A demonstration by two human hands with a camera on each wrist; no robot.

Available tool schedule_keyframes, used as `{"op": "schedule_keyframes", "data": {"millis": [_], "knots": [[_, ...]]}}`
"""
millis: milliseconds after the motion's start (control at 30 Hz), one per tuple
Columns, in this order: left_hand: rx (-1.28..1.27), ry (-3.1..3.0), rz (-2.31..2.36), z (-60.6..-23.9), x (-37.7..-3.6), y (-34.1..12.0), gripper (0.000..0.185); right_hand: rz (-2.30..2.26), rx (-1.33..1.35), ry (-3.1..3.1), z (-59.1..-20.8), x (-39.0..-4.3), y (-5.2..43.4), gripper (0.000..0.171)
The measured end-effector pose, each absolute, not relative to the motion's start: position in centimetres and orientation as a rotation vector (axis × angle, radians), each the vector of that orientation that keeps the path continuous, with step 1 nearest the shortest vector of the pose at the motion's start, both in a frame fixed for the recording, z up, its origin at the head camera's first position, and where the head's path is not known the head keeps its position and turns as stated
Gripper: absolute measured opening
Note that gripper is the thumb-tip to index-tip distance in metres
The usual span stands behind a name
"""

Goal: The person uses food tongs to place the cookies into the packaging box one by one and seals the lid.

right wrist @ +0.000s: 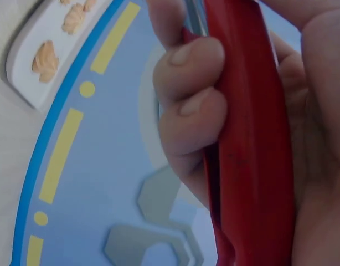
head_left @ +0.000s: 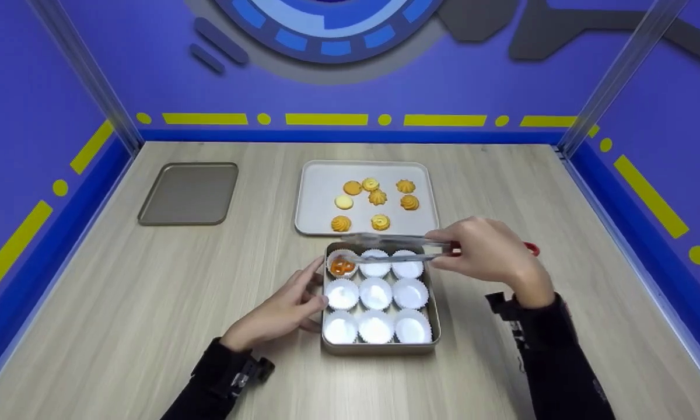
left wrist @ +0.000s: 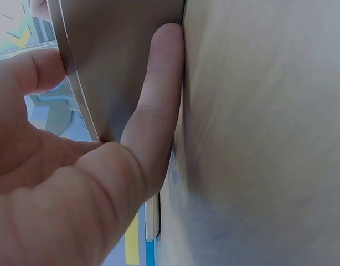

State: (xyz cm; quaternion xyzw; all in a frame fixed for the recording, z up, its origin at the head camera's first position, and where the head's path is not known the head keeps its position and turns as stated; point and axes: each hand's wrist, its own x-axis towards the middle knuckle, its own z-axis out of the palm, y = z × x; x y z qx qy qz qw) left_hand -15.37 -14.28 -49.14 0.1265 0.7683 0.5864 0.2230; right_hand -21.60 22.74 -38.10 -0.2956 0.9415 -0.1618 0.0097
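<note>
Your right hand (head_left: 490,251) is clamped around the red handle of the tongs (head_left: 396,248), whose tips reach toward nine o'clock and rest over the cookie (head_left: 342,266) sitting in the far-left paper cup of the tin (head_left: 379,348). Your left hand (head_left: 283,309) lies with straight, relaxed fingers against the tin's left wall, at nine o'clock from it. At twelve o'clock from the tin, the white tray (head_left: 315,201) carries seven more cookies; a grey tray (head_left: 189,193) lies at ten o'clock.
</note>
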Motion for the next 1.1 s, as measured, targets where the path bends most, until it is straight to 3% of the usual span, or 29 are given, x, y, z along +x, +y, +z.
{"op": "schedule_keyframes", "data": {"millis": [233,433,667,1100], "knots": [[0.355,2.140,1.611,-49.0,-15.4,-14.3,0.085,-0.673,-0.678,3.045,-37.2,-22.3,26.2,0.041],[0.332,2.111,1.632,-48.9,-15.2,-14.4,0.086,-0.616,-0.399,3.179,-38.9,-24.1,27.8,0.051],[0.340,2.124,1.619,-48.9,-15.2,-14.3,0.086,-0.504,-0.297,3.161,-41.6,-25.9,28.3,0.035],[0.330,2.110,1.632,-48.8,-15.2,-14.2,0.087,-0.427,-0.301,3.177,-43.0,-26.7,27.7,0.028]]}}
